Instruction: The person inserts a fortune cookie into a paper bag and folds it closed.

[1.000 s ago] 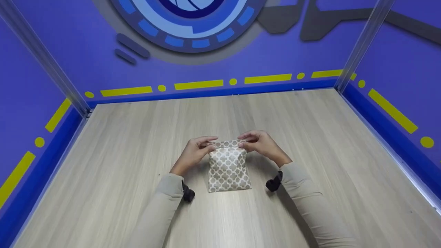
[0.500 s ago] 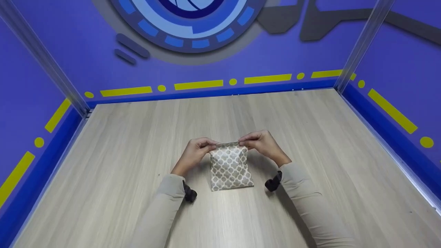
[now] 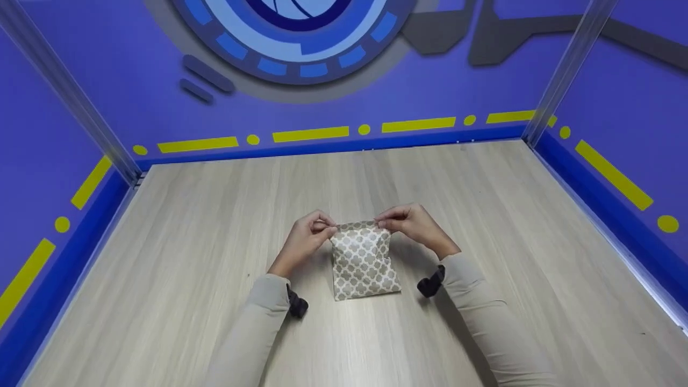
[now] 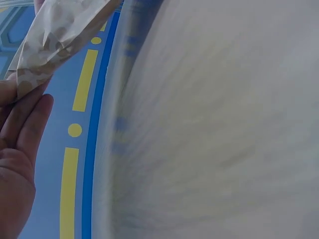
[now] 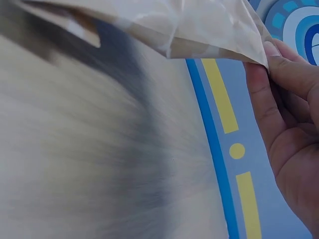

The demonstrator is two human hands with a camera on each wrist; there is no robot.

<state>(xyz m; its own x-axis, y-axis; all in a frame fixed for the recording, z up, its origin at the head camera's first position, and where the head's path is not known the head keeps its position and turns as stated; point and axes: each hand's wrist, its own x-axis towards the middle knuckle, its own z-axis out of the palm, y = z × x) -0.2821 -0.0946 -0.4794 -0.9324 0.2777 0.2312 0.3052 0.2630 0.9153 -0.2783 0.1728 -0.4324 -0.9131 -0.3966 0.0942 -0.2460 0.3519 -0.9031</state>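
Note:
A small paper bag (image 3: 365, 263) with a grey-brown quatrefoil pattern on white is near the middle of the table, its top band folded over. My left hand (image 3: 305, 236) pinches the bag's upper left corner between thumb and fingers. At the upper right corner, my right hand (image 3: 416, 227) pinches the fold the same way. In the left wrist view the bag's corner (image 4: 45, 55) sits between thumb and fingers. The right wrist view shows the bag's creased side (image 5: 199, 30) running to the pinched corner. Whatever is inside the bag is hidden.
The wood-grain table (image 3: 226, 215) is bounded by a purple-blue back wall (image 3: 301, 118) and side walls with yellow dashes. Metal posts (image 3: 564, 70) stand at the back corners. A black wrist camera (image 3: 430, 282) hangs below each cuff.
The patterned top band, standing up a second ago, is now folded down and gripped at both ends. The bag has shifted slightly to the right.

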